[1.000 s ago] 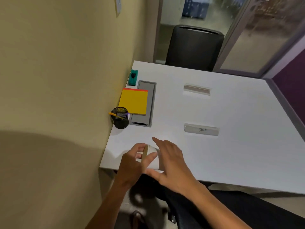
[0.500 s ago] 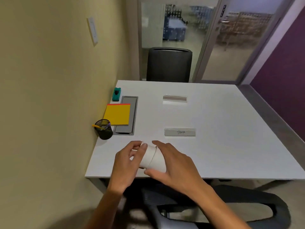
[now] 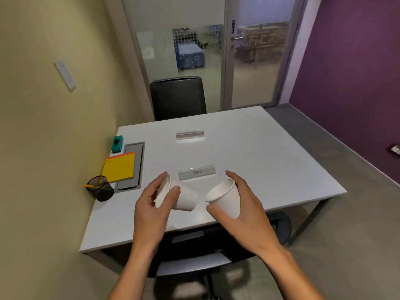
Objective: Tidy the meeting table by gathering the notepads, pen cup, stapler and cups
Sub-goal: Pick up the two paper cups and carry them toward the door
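My left hand (image 3: 154,205) grips a white paper cup (image 3: 184,197) by its rim, tipped on its side above the white table (image 3: 270,165). A second white paper cup (image 3: 225,197) is held in my right hand (image 3: 244,207), tilted with its mouth to the upper left. The two cups are a short gap apart. Along the table's left edge stand a black mesh pen cup (image 3: 100,189), a yellow notepad (image 3: 119,167) with an orange edge, and a teal stapler (image 3: 117,144).
Two name plates lie mid-table, one near (image 3: 197,172) and one far (image 3: 190,134). A grey cable hatch (image 3: 136,169) sits under the notepad's right side. A black chair (image 3: 178,97) stands at the far side, another below me. The yellow wall runs along the left.
The two cups were nested together between both hands; now they are pulled apart, one in each hand. The view has tilted up and back from the table.
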`<state>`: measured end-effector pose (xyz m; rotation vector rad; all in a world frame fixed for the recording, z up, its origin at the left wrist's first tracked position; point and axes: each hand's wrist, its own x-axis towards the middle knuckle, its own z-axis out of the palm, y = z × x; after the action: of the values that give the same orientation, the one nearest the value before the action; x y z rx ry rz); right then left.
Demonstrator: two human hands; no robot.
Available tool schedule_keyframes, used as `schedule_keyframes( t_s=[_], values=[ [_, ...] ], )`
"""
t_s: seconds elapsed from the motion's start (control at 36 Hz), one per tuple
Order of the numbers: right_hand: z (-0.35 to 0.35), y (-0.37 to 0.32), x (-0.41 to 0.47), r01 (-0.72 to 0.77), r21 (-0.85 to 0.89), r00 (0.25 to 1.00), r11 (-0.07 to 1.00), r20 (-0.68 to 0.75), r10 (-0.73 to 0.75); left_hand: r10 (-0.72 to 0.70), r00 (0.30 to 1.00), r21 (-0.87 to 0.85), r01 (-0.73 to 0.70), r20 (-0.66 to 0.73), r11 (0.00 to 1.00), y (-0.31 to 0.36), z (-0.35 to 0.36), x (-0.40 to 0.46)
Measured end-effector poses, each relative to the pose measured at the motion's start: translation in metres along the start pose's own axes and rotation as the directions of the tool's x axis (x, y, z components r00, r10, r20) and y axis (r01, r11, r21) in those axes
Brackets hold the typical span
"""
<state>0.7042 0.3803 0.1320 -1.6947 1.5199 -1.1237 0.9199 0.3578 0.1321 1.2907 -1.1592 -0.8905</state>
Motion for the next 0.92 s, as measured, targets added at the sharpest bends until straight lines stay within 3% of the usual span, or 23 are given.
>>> schedule_keyframes(
  t_s=[0.22, 0.47, 0.67, 0.92],
  values=[
    [-0.068, 0.025, -0.041, -0.091, 0.216, 0.985, 0.972, -0.126, 0.12, 0.048, 0.995, 0.11, -0.058, 0.088, 0.992, 0.014, 0.06, -0.022],
    [-0.117, 0.054, -0.056, -0.136, 0.307, 0.937, 0.942, -0.268, 0.223, 0.046, 0.969, 0.225, -0.103, 0.244, 0.969, 0.023, 0.127, -0.023],
    [-0.152, 0.088, -0.049, -0.17, 0.326, 0.911, 0.93, -0.308, 0.274, 0.054, 0.931, 0.264, -0.158, 0.362, 0.952, 0.02, 0.195, -0.009],
    [-0.192, 0.149, -0.003, -0.206, 0.284, 0.906, 0.936, -0.307, 0.292, 0.004, 0.907, 0.269, -0.13, 0.422, 0.954, -0.011, 0.273, 0.023]
  ],
)
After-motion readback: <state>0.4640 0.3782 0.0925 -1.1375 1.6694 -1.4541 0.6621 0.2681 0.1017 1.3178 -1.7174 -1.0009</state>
